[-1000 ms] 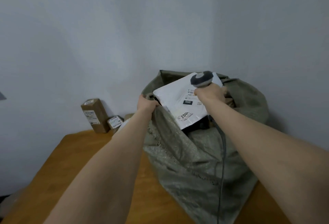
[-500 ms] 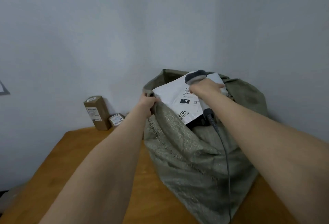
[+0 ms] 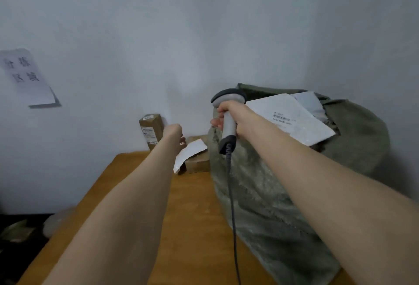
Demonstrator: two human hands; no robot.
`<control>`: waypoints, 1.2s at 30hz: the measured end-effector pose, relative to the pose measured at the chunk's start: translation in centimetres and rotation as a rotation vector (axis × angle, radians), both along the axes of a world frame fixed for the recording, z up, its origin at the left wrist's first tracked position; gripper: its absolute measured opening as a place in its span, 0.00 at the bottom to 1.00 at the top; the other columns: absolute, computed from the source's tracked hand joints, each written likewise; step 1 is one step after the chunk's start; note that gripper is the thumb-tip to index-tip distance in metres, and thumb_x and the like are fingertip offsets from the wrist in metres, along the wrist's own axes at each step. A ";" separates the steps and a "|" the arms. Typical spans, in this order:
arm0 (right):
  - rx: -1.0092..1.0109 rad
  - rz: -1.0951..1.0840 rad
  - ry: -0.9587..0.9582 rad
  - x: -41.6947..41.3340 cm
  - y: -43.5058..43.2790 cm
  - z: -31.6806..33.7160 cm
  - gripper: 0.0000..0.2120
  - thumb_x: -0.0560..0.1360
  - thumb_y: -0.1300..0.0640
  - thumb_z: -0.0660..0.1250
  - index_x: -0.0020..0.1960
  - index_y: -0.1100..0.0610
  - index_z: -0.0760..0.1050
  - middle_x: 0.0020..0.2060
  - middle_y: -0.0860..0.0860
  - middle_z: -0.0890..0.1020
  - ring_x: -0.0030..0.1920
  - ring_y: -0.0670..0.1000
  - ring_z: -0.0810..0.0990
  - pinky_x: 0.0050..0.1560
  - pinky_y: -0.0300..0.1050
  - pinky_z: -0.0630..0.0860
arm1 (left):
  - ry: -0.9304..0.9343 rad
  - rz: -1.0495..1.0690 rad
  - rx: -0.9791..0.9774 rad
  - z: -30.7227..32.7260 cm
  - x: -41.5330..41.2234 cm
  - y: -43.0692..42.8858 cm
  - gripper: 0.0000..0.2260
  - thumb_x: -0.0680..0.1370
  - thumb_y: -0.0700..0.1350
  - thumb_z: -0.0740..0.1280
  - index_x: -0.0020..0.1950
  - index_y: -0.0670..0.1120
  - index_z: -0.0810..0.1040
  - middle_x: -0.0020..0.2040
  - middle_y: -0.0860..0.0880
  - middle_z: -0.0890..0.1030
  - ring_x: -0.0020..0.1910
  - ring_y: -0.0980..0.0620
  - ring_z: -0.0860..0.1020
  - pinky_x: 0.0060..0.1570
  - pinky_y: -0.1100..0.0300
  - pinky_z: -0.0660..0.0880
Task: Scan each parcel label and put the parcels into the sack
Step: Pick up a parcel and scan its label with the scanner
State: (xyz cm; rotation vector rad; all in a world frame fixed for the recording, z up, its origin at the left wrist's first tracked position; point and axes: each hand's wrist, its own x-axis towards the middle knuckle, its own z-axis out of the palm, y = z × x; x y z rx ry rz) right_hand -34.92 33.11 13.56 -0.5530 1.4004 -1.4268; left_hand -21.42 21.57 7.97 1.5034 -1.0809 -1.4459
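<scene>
Woven sack (image 3: 272, 194) is loaded with mailers (image 3: 294, 121); parcels (image 3: 197, 163) at its nine o'clock seem left to scan. The scanner (image 3: 227, 126) is gripped by the right hand (image 3: 239, 115); the left hand (image 3: 173, 134) cannot be read.

Single head-worn view, looking forward and down, close over table (image 3: 195, 205)

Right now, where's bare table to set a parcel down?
Bare patch: the near middle of the orange-brown wooden table, between the left forearm and the grey-green woven sack; the dark scanner cable hangs along its right edge. Crowded: the far end, with the tall brown cardboard box, the flat brown box under a white mailer, and the left hand.
</scene>
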 end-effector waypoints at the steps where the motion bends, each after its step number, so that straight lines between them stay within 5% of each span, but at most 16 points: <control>1: 0.008 0.014 0.015 1.2 -1.2 -0.7 0.12 0.76 0.64 0.64 0.59 0.63 0.72 0.43 0.59 0.83 0.29 0.51 0.83 0.30 0.40 0.78 | -0.018 0.033 0.028 -0.6 1.6 -0.8 0.14 0.81 0.39 0.53 0.63 0.44 0.72 0.46 0.48 0.77 0.43 0.48 0.74 0.39 0.56 0.73; 4: 0.088 0.086 0.040 4.9 -4.6 -3.2 0.06 0.76 0.64 0.64 0.53 0.63 0.71 0.39 0.60 0.83 0.33 0.52 0.81 0.31 0.43 0.76 | -0.121 0.044 0.061 -2.7 5.0 -3.1 0.13 0.81 0.37 0.53 0.62 0.40 0.73 0.49 0.46 0.78 0.44 0.49 0.76 0.37 0.57 0.75; 7: 0.181 0.081 0.046 7.4 -9.2 -6.9 0.03 0.76 0.65 0.64 0.47 0.62 0.69 0.37 0.61 0.83 0.32 0.52 0.81 0.32 0.43 0.78 | -0.196 0.045 0.060 -5.6 6.7 -6.7 0.15 0.80 0.35 0.55 0.67 0.40 0.69 0.61 0.42 0.75 0.55 0.46 0.76 0.49 0.51 0.77; 11: 0.307 -0.016 0.078 9.2 -16.4 -13.4 0.10 0.74 0.60 0.68 0.54 0.62 0.74 0.32 0.57 0.85 0.41 0.53 0.85 0.50 0.48 0.82 | -0.392 -0.141 0.066 -10.9 8.0 -13.3 0.17 0.78 0.34 0.62 0.68 0.39 0.69 0.65 0.41 0.73 0.61 0.44 0.73 0.54 0.52 0.76; 16: 0.438 -0.174 -0.024 9.7 -24.6 -20.7 0.05 0.76 0.61 0.68 0.44 0.63 0.76 0.33 0.54 0.80 0.32 0.49 0.79 0.32 0.40 0.75 | -0.767 -0.574 -0.057 -18.7 7.6 -22.2 0.33 0.73 0.42 0.72 0.74 0.41 0.61 0.68 0.43 0.71 0.64 0.43 0.72 0.57 0.54 0.73; 20: 0.475 -0.326 0.043 8.9 -28.7 -25.9 0.10 0.75 0.61 0.71 0.35 0.59 0.76 0.32 0.52 0.81 0.32 0.48 0.80 0.37 0.42 0.78 | -0.884 -0.798 -0.217 -24.8 5.2 -27.1 0.49 0.68 0.47 0.77 0.79 0.46 0.48 0.76 0.44 0.61 0.72 0.43 0.64 0.65 0.51 0.68; 23: 0.495 -0.385 0.041 8.2 -30.1 -28.5 0.06 0.74 0.60 0.72 0.40 0.60 0.78 0.34 0.52 0.82 0.33 0.47 0.81 0.34 0.39 0.78 | -0.936 -0.818 -0.242 -28.5 3.4 -29.1 0.51 0.69 0.47 0.77 0.79 0.47 0.42 0.77 0.43 0.53 0.76 0.42 0.54 0.71 0.46 0.61; 26: 0.505 -0.404 0.055 7.7 -30.7 -30.1 0.03 0.74 0.61 0.71 0.41 0.60 0.79 0.32 0.51 0.83 0.32 0.46 0.81 0.30 0.37 0.75 | -0.997 -0.817 -0.265 -30.2 1.8 -29.9 0.45 0.71 0.46 0.74 0.77 0.50 0.46 0.73 0.42 0.58 0.71 0.40 0.62 0.63 0.44 0.70; 30: 0.516 -0.406 0.072 7.2 -30.1 -30.5 0.02 0.73 0.62 0.71 0.41 0.60 0.80 0.32 0.52 0.83 0.33 0.47 0.81 0.33 0.39 0.77 | -1.042 -0.638 -0.346 -30.4 1.7 -29.8 0.14 0.80 0.43 0.59 0.67 0.45 0.68 0.59 0.42 0.76 0.55 0.40 0.77 0.46 0.51 0.74; 33: 0.465 -0.385 0.063 7.2 -29.0 -29.5 0.03 0.72 0.62 0.70 0.43 0.62 0.80 0.34 0.54 0.84 0.33 0.49 0.82 0.37 0.43 0.80 | -0.839 -0.365 -0.231 -28.3 3.5 -29.2 0.11 0.83 0.46 0.56 0.57 0.43 0.74 0.50 0.43 0.80 0.47 0.42 0.78 0.45 0.53 0.75; 36: 0.390 -0.365 0.034 8.0 -27.6 -27.8 0.02 0.72 0.63 0.70 0.43 0.63 0.79 0.38 0.57 0.85 0.32 0.51 0.81 0.39 0.46 0.80 | -0.527 -0.241 -0.069 -26.5 5.9 -28.6 0.10 0.82 0.40 0.56 0.59 0.41 0.73 0.54 0.42 0.79 0.52 0.41 0.78 0.50 0.51 0.76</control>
